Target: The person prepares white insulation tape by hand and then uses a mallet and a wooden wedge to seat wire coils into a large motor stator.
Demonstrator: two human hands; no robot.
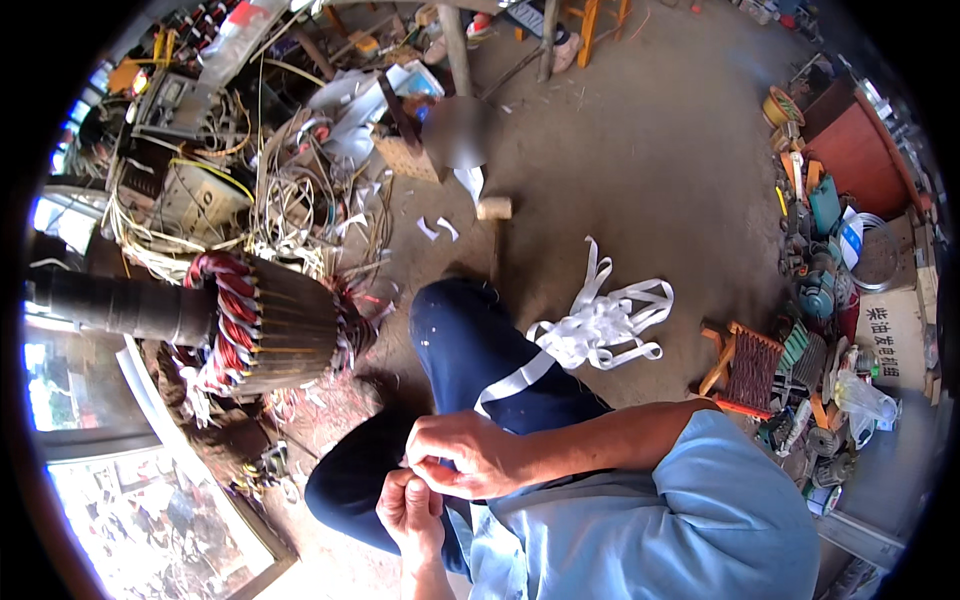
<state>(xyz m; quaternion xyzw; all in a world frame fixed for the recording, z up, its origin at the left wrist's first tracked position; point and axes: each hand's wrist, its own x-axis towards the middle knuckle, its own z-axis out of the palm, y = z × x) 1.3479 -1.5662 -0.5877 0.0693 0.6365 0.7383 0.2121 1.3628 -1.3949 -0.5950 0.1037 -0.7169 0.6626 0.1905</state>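
Observation:
My right hand and my left hand meet above my lap, fingers pinched together. A strip of flat white tape runs over my dark trouser leg up to my right hand, where it passes out of sight behind the fingers. Its other end leads to a loose tangled heap of the same white tape beside my knee. What sits between the left fingertips is too small to make out. To the left lies a large motor rotor with a thick shaft and red and white windings.
Coiled wires and cables clutter the far left. A small wooden block stands on the floor ahead. On the right are a low woven stool, tools, motor parts and a cardboard box. Another person's shoe shows at the top.

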